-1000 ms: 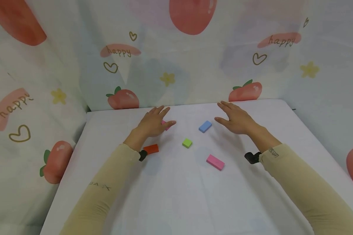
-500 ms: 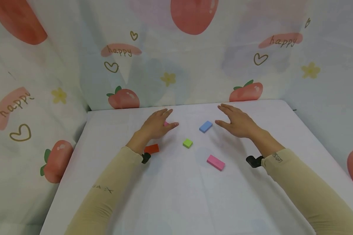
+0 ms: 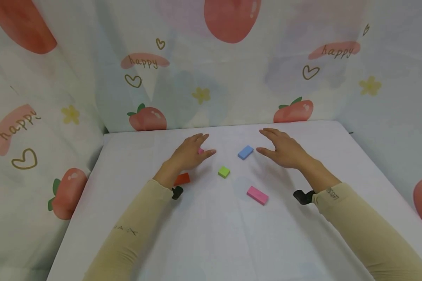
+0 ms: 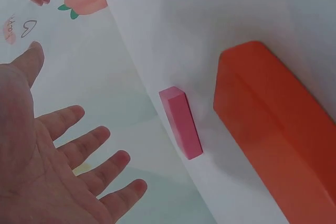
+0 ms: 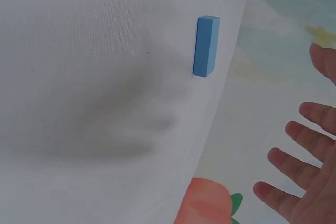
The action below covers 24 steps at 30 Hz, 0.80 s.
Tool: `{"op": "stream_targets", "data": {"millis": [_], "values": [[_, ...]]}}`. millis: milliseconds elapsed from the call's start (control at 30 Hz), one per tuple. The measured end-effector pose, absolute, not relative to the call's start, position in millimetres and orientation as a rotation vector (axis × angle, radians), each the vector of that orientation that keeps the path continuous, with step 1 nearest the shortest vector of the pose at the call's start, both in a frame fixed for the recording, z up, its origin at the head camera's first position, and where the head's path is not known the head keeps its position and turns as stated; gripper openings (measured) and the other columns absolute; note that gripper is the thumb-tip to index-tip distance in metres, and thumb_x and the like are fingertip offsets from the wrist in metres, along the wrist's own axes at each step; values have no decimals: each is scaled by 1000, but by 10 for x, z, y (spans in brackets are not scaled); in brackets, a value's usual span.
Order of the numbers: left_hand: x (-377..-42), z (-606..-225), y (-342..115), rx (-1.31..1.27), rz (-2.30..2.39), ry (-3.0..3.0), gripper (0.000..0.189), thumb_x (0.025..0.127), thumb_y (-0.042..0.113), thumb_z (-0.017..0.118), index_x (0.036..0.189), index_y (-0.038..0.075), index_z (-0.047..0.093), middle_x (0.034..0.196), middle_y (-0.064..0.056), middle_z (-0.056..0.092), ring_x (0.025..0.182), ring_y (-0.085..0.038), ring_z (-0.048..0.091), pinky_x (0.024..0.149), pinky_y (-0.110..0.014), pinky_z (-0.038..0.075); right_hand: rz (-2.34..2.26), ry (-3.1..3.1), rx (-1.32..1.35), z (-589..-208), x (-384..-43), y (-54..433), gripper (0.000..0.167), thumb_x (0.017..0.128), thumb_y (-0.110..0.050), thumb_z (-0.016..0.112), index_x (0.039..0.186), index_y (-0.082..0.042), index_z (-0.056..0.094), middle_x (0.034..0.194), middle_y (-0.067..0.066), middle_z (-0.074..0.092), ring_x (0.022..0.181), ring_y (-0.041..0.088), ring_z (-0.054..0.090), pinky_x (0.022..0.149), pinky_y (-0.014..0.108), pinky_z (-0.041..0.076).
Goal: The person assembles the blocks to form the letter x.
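My left hand hovers over the left part of the table, fingers spread and holding nothing. It partly covers a pink block in the head view. An orange-red block lies below my left wrist, large in the left wrist view. My right hand is held above the table with straight, parted fingers and an empty palm. Just left of its thumb lies a blue block, also visible in the right wrist view. Between the hands sits a small green block. A second pink block lies nearer to me.
A white cloth covers the table. Behind and beside it hangs a printed curtain with fruit, hearts and flowers. Black wrist cameras stick out from both sleeves.
Both hands have drawn back slightly toward me, the left also shifting a little right. The blocks stay where they were.
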State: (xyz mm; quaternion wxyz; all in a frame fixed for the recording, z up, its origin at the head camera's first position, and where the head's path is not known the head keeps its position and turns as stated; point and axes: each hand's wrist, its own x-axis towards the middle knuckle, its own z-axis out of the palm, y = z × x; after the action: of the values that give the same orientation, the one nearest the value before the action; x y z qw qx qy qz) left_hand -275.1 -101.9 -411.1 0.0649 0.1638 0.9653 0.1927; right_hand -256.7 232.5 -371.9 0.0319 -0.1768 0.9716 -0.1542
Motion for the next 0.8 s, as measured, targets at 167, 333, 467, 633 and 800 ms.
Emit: {"op": "stream_targets", "data": {"millis": [167,333,467,633,800], "values": [[-2722,-4127,-997,504,630,2899,82,100,69,50,166,27,25,171,-4,28,158,-31,26,123,-56,31,-467,2991,-543,-3730,-2550,2326,73,101,-42,64,160,-9,36,166,21,32,152,47,30,117,71,28],[-2699,-4150,-975,489,679,2864,82,99,69,51,166,29,25,171,-3,26,157,-32,26,121,-60,33,-478,2990,-548,-3745,-2522,2330,71,100,-41,66,158,-8,40,164,21,34,150,47,33,116,71,31],[-2691,-4180,-960,484,692,2848,81,99,69,52,165,30,26,172,-3,25,156,-33,28,119,-62,35,-505,2999,-541,-3772,-2496,2338,70,99,-40,68,156,-9,44,162,21,37,148,46,36,113,70,36],[-2687,-4209,-945,512,692,2845,81,99,68,51,165,29,27,171,-4,27,155,-34,31,117,-63,38,-531,3004,-516,-3815,-2468,2346,68,99,-39,69,155,-10,46,161,20,40,146,44,39,111,69,40],[-2679,-4228,-933,534,690,2836,80,100,68,50,164,26,29,169,-5,30,154,-33,33,116,-61,39,-541,2996,-504,-3840,-2430,2335,67,99,-39,69,155,-10,47,159,21,41,145,45,40,110,69,40]]}}
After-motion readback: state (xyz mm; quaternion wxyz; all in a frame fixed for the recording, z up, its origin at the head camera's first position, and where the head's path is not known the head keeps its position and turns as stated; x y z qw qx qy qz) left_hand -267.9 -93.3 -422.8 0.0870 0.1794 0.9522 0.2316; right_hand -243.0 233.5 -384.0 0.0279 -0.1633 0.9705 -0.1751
